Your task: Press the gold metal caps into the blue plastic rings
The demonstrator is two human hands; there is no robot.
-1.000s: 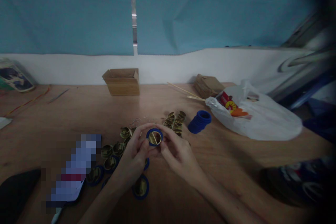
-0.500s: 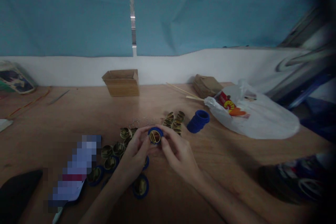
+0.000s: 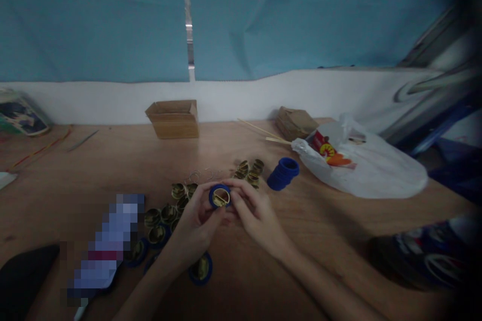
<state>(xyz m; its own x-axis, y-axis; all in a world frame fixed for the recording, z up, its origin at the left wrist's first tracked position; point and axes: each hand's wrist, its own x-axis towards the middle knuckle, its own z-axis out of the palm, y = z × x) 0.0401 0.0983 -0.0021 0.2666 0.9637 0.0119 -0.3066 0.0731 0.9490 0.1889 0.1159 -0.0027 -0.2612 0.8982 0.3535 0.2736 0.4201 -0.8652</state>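
Between my two hands, a blue ring with a brass-coloured metal insert (image 3: pixel 219 201) is held tilted toward me; a thin bar crosses its opening. My left hand (image 3: pixel 198 218) is closed on its left side, the thumb at the lower rim. My right hand (image 3: pixel 253 210) grips the right side with thumb and fingers. Several brass-coloured inserts (image 3: pixel 152 216) lie by my left hand, some set in blue rings (image 3: pixel 201 267). Behind my right hand is another group of inserts (image 3: pixel 253 179), beside a stack of blue rings (image 3: pixel 283 174). Thin wire rings (image 3: pixel 195 176) lie behind my fingers.
A pixelated phone-like slab (image 3: pixel 109 251) lies at left, near a dark object (image 3: pixel 28 278). Along the back stand an open cardboard box (image 3: pixel 175 124) and a brown packet (image 3: pixel 295 123) with thin sticks. A white plastic bag (image 3: pixel 384 170) and a dark bottle (image 3: pixel 422 258) are at right.
The blue ring has turned in my fingers, so its crossbar now slants differently. My left thumb has slid down to the lower rim. Both hands stay in about the same place.
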